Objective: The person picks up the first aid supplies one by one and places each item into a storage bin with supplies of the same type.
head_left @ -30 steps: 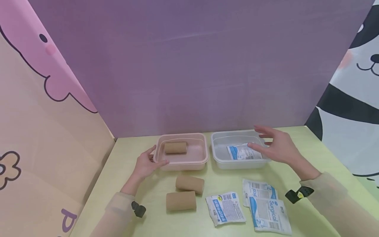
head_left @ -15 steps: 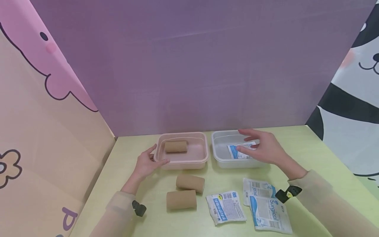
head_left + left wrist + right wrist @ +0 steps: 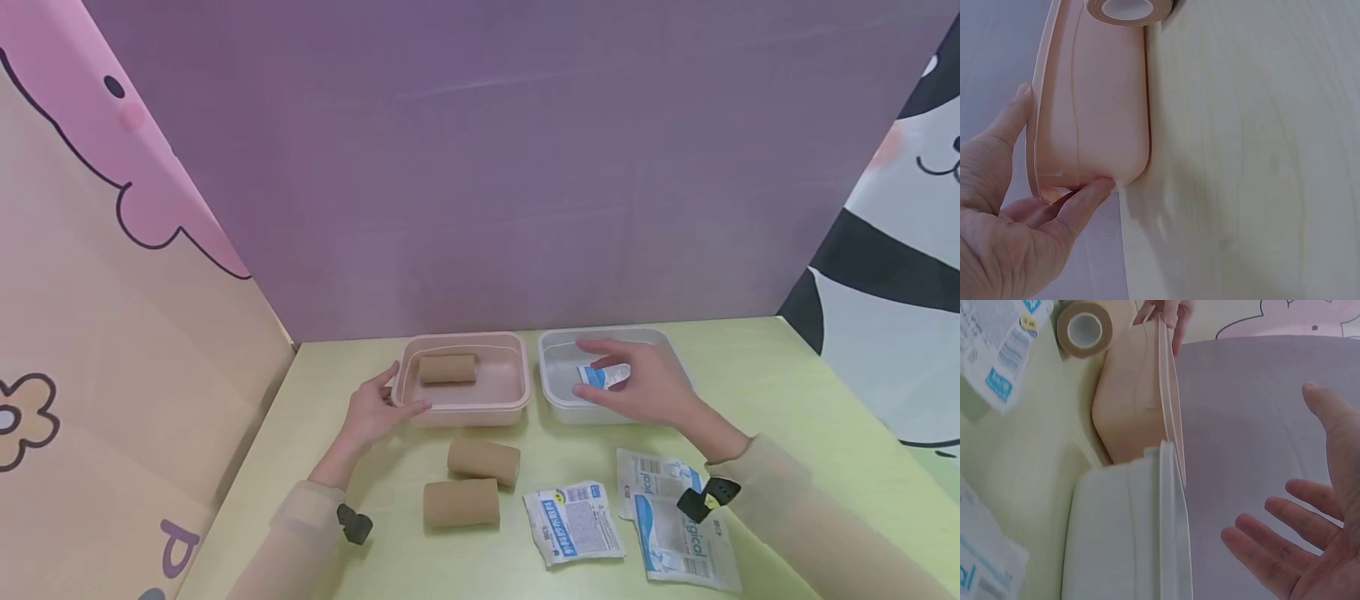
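Currently the left hand (image 3: pixel 371 410) grips the pink tub (image 3: pixel 480 417) — the right hand (image 3: pixel 648 383) (fingers spread) hovers over the white tub (image 3: pixel 592 415).

The pink box (image 3: pixel 501 372) and the white box (image 3: pixel 558 367) look like smooth plastic with a soft sheen, while the rolls (image 3: pixel 461 503) have a matt, papery outer surface. The packets (image 3: pixel 574 523) appear to be thin, printed paper or film, slightly creased. Under them, the table (image 3: pixel 1241 156) shows smooth, pale wood grain, and the purple backdrop (image 3: pixel 480 167) looks matt and faintly wrinkled.
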### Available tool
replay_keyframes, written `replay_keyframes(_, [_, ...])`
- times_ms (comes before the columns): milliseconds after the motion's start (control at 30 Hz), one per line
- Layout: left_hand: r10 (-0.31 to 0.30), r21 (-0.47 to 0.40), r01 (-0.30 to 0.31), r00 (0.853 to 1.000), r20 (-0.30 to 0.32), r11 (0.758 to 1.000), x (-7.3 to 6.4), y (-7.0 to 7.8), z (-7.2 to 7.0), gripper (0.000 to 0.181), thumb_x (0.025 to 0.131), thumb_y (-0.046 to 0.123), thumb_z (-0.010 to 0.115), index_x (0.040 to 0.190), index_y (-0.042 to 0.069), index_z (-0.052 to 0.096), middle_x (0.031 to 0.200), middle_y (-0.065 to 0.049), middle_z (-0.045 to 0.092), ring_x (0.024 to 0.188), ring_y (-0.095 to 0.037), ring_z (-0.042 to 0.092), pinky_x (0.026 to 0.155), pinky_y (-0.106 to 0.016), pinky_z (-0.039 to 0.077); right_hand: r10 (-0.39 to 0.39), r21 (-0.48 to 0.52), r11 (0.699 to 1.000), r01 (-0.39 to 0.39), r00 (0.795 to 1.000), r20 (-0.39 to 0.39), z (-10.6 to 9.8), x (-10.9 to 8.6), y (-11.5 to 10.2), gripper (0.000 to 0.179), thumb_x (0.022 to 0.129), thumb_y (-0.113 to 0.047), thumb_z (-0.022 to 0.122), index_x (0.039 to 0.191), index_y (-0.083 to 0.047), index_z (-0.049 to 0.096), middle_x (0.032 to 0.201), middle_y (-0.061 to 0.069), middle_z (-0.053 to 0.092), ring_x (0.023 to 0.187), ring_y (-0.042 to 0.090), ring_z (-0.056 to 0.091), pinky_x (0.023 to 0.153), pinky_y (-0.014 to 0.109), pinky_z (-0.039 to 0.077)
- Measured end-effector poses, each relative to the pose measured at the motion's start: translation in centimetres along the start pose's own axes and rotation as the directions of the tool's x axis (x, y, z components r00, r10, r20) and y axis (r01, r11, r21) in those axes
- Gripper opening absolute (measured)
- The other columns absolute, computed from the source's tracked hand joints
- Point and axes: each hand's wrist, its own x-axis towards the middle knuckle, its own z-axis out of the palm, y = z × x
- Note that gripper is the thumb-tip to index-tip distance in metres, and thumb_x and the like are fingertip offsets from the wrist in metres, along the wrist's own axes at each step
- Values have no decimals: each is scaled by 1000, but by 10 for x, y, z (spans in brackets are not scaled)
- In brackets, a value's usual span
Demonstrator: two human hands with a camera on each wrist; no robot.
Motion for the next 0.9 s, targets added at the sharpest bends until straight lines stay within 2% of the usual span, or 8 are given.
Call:
replay_keyframes(233, [3, 19, -3, 1000, -1, 1000, -2, 1, 0, 103, 83, 31, 93, 164, 2, 37, 127, -29, 74, 89, -16, 73, 68, -21, 54, -2, 12, 1000, 2, 1000, 23, 13, -2, -11, 63, 85, -35, 91, 141, -14, 70, 137, 10, 74, 99, 22, 78, 74, 28, 64])
replay_keyframes(433, [10, 28, -10, 1000, -13, 1000, -3, 2, 1, 102, 84, 32, 92, 163, 0, 37, 128, -32, 72, 108, -29, 77, 72, -22, 57, 2, 65, 998, -6, 998, 63, 23, -5, -22, 63, 85, -36, 91, 140, -13, 70, 136, 12, 74, 98, 23, 77, 74, 27, 64])
replay_keyframes(533, [0, 15, 0, 1000, -17, 1000, -2, 2, 1, 101, 83, 32, 93, 163, 2, 38, 130, -31, 71, 115, -33, 76, 76, -24, 58, -11, 84, 996, 5, 997, 78, 28, -6, -26, 62, 86, -34, 90, 140, -13, 70, 137, 13, 73, 100, 25, 77, 74, 28, 64])
replay_keyframes(733, [-2, 18, 2, 1000, -19, 1000, -2, 2, 1, 101, 83, 32, 93, 163, 2, 39, 133, -32, 70, 117, -33, 75, 79, -27, 60, -18, 108, 994, 5, 992, 122, 39, -8, -30, 61, 86, -34, 90, 141, -15, 70, 134, 12, 75, 101, 24, 78, 74, 29, 64])
replay_keyframes(900, [-1, 14, 1, 1000, -11, 1000, -2, 2, 1, 101, 83, 31, 93, 163, 2, 38, 135, -31, 69, 119, -34, 74, 81, -29, 62, -6, 128, 992, -15, 986, 165, 48, -10, -32, 63, 87, -36, 89, 142, -15, 69, 140, 10, 72, 104, 24, 77, 76, 30, 65])
